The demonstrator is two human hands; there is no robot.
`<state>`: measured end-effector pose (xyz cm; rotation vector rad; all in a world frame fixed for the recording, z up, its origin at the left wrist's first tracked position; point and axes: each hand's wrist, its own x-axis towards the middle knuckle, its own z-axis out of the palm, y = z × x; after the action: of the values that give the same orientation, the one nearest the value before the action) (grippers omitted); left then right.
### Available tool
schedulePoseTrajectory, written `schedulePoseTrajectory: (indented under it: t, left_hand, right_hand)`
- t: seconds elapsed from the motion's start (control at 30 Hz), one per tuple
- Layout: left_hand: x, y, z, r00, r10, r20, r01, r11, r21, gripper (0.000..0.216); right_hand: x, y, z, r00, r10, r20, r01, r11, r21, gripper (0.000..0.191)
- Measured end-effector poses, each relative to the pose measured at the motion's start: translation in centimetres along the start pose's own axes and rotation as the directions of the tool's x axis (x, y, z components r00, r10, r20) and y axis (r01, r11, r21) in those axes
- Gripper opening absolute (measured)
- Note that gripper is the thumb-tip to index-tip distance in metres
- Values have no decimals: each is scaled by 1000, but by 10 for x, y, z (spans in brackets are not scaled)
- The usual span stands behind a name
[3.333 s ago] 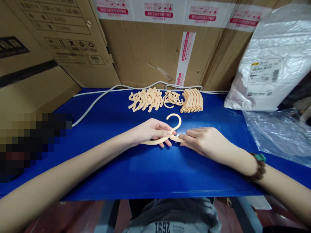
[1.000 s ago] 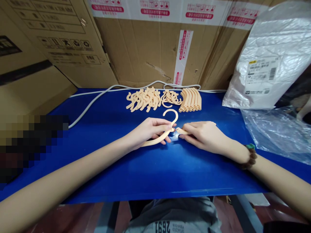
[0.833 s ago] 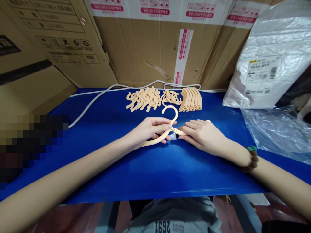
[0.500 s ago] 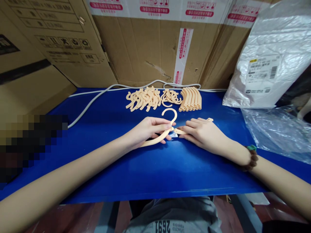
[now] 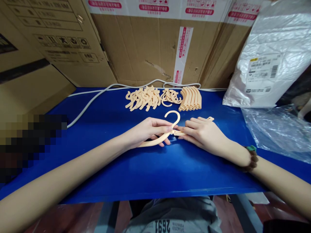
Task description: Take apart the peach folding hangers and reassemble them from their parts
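Note:
On the blue table (image 5: 150, 171) my left hand (image 5: 145, 131) pinches the left arm of a peach plastic hanger (image 5: 157, 139), with its hook (image 5: 173, 117) rising beyond my fingertips. My right hand (image 5: 202, 132) grips the hanger's right arm piece (image 5: 180, 133), whose far tip shows past my knuckles. The two arm pieces meet at the hook's base between my hands. Behind them lie a loose pile of peach arm pieces (image 5: 142, 98), a small heap of hooks (image 5: 171, 97) and a neat stack of curved arms (image 5: 191, 98).
Cardboard boxes (image 5: 150, 42) wall the back and left. A white cable (image 5: 97, 97) runs along the table's far edge. A white plastic parcel bag (image 5: 264, 61) and clear plastic film (image 5: 279, 132) lie at the right. A beaded bracelet (image 5: 251, 158) is on my right wrist.
A second ago the right arm piece stood a little apart from the hook's base; my right hand has pushed it left so it now meets the left piece.

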<state>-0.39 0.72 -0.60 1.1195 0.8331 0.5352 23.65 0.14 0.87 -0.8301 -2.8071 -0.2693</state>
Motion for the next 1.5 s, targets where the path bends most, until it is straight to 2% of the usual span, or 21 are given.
schedulePoseTrajectory:
  t: [0.37, 0.6, 0.77, 1.07, 1.27, 1.5]
  left_hand:
    - [2, -4, -5, 999, -10, 48, 9, 1000, 8, 32]
    - [1, -1, -3, 999, -18, 35, 18, 1000, -3, 28]
    - [-2, 3, 6, 998, -44, 46, 42, 998, 47, 23]
    - [-1, 4, 6, 995, -8, -97, 3, 999, -50, 23]
    - [0, 3, 6, 999, -11, -44, 8, 996, -87, 20]
    - [-1, 3, 6, 998, -49, -38, 45, 994, -99, 22]
  right_hand:
    - [0, -4, -4, 999, -40, -29, 42, 996, 74, 40]
    - [0, -3, -5, 999, -41, -35, 43, 996, 73, 41]
    - [0, 2, -12, 997, 38, -68, -33, 997, 72, 40]
    - [0, 3, -11, 1000, 4, -12, -4, 998, 64, 42]
    - [0, 3, -7, 1000, 10, -9, -9, 996, 91, 42]
    - [-1, 3, -7, 1000, -3, -9, 4, 991, 132, 39]
